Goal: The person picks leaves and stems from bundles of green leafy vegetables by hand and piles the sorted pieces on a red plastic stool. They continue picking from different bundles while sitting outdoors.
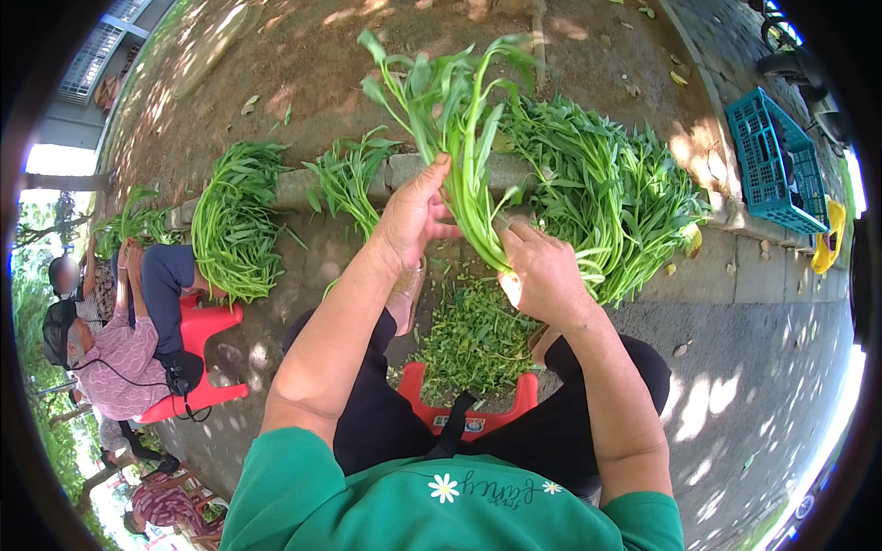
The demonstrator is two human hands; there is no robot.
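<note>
My right hand (548, 273) is closed around the lower stems of an upright bunch of water spinach (473, 170), a long-stemmed leafy green. Against its left side rests my left hand (413, 216), thumb raised and fingers apart; some fingertips are partly hidden by the stems. A large heap of water spinach (611, 197) lies just beyond my right hand on the low kerb. Left of the bunch is a smaller pile of greens (354, 179). Torn leaves and bits of stem (473, 340) cover the ground between my feet.
I sit on a red plastic stool (524, 393). Another pile of greens (237, 220) lies farther left, near a seated person (124, 367) on a red stool (197, 340). At the right stand a teal plastic crate (776, 161) and a yellow item (830, 237). The kerb (404, 173) crosses ahead.
</note>
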